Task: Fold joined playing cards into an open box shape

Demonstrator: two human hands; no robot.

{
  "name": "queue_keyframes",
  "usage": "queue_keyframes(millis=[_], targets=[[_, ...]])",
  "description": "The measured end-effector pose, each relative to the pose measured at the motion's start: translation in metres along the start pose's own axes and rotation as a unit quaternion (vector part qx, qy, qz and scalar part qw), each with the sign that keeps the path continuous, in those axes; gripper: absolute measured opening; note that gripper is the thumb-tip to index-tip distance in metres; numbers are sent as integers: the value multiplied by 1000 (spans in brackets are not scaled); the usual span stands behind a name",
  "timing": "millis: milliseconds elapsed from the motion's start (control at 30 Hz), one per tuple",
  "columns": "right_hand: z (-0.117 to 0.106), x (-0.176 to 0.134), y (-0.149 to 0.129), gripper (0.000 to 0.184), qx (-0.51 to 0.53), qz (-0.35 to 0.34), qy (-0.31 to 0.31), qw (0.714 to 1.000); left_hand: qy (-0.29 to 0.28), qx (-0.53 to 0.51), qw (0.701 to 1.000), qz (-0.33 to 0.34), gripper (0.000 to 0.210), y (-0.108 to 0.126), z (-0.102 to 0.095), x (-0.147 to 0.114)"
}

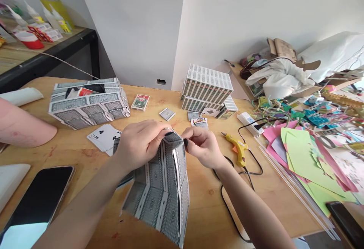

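Note:
Both hands are at the top edge of a folded panel of joined playing cards (pixel 155 199), its grey patterned backs facing me. My left hand (pixel 142 142) is closed on the panel's upper edge, thumb tucked over it. At the upper right corner, my right hand (pixel 203 146) pinches the edge between thumb and fingers. The panel hangs tilted over the table, bent along several card seams. Loose playing cards (pixel 104 137) lie face up behind my left hand. A yellow hot glue gun (pixel 239 148) lies to the right of my right hand.
A box built of cards (pixel 91 104) stands at back left, near a card pack (pixel 140 102). Stacked card packs (pixel 209 85) stand at back centre. A phone (pixel 36 199) lies at left. Coloured paper (pixel 309 158), a power strip (pixel 250 123) and the glue gun's black cable occupy the right.

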State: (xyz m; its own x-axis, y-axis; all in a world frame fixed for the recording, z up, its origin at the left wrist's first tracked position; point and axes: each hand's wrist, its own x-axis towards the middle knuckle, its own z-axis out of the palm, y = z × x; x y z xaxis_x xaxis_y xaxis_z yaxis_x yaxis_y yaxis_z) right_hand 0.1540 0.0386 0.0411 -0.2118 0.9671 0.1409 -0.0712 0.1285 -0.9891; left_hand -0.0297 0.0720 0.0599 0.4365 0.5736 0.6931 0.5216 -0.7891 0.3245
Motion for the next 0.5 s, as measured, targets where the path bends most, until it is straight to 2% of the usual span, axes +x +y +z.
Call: queue_keyframes(millis=[133, 267, 300, 333, 367, 433, 500], targets=[[-8, -1, 9, 20, -23, 33, 18, 999, 25, 21, 999, -12, 20, -2, -5, 1], [-13, -9, -2, 43, -57, 4, -41, 998, 19, 49, 998, -18, 17, -6, -6, 1], [-10, -12, -6, 55, -90, -10, -51, 995, 20, 54, 998, -17, 17, -6, -5, 1], [-6, -16, -10, 69, -147, -14, -43, 988, 21, 57, 998, -13, 16, -6, -4, 1], [0, -19, -13, 75, -216, -11, -24, 976, 20, 59, 998, -6, 16, -6, -2, 0], [13, -24, -14, 71, -321, -16, 13, 947, 18, 63, 998, 11, 15, -4, 1, 0], [25, -26, -12, 74, -363, -25, 44, 931, 18, 65, 997, 28, 13, -2, 4, 0]])
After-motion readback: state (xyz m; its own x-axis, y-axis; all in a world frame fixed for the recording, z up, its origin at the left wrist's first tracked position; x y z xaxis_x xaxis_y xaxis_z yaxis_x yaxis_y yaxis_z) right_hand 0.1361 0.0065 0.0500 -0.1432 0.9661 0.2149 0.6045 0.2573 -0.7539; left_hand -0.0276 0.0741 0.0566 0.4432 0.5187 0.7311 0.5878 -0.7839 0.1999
